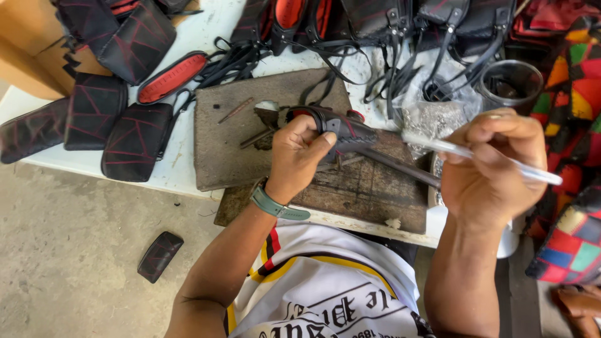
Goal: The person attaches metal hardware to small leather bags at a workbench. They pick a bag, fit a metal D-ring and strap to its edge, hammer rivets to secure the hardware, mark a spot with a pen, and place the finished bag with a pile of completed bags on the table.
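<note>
Black leather piece (341, 130) w/ red stitching sits on the worn wooden block (375, 188), mid-bench. Head view, the only one: left hand (299, 153) is clamped over the near end of the leather, fingers wrapped round it, pressing it down. Right hand (491, 166) pinches a clear thin pen-like stick (482, 156) btwn thumb and fingertips, tip aimed at the leather but apart from it. A dark metal rod (400, 168) runs out from under the piece. To do it well, I'd say: keep the left hand firm so the leather can't skid, bring the tip in low. Finished black pouches (134, 141) lie on the white table (181, 169), well clear.
</note>
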